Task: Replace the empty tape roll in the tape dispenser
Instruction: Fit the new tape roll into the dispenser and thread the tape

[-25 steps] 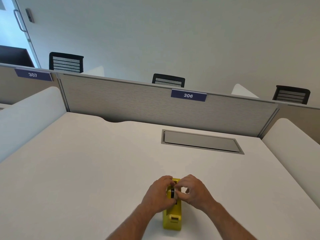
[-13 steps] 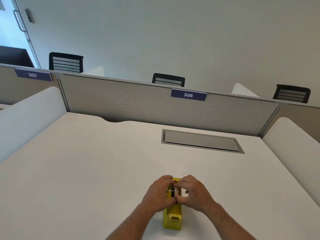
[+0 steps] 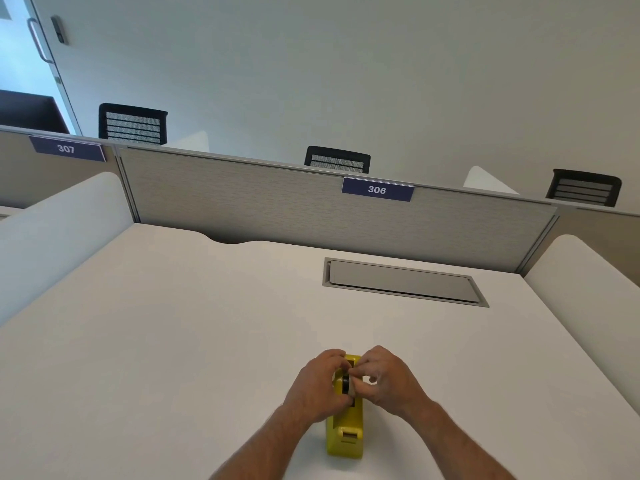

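- A yellow tape dispenser stands on the white desk, its cutter end pointing toward the person, below the wrists.
- The left hand is curled against the dispenser's left side, fingers over the top at the far end.
- The right hand comes in from the other side, fingertips pinched together at a dark roll seated in the dispenser's slot between both hands.
- Whether that roll is empty or full cannot be told.
- Beyond the hands, a grey cable hatch is set flush in the desk.
- Farther off stands a partition labelled 306.
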The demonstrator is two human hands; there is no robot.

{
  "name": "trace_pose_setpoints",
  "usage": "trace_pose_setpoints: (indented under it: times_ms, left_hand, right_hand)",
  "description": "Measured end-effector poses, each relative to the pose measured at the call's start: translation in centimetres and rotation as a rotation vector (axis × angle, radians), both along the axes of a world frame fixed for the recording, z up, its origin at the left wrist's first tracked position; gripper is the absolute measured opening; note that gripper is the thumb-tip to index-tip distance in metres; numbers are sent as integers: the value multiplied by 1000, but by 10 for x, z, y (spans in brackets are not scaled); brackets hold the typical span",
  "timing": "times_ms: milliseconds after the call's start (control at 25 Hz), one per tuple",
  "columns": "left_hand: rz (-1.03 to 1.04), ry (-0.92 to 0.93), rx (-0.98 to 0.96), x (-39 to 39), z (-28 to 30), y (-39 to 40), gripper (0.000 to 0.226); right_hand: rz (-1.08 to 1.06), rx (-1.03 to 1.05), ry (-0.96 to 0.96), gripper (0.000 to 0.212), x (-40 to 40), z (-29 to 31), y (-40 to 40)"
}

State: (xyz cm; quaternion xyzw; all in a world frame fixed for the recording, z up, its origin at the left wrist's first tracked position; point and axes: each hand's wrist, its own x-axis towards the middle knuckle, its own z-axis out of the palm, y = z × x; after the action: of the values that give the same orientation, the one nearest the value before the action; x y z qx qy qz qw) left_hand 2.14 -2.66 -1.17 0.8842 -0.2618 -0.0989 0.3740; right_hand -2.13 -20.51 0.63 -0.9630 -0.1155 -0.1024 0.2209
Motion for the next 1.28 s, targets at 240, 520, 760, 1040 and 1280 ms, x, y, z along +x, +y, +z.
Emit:
trace_pose_setpoints:
  times_ms: [240, 520, 760, 1040, 1280]
  left_hand:
    - [-7, 5, -11, 1, -2, 1, 54]
    - [-8, 11, -29, 1, -3, 2, 53]
    - [-30, 22, -32, 3, -5, 5, 56]
    - [-14, 20, -47, 3, -5, 3, 51]
    - [-15, 22, -50, 4, -5, 5, 47]
  right_hand:
    - [-8, 10, 16, 27, 1, -2, -1]
    - [-12, 37, 35, 25, -4, -3, 0]
    - [-26, 27, 48, 37, -4, -8, 1]
    - [-11, 67, 57, 31, -2, -8, 2]
    - [-8, 119, 54, 21, -3, -9, 2]
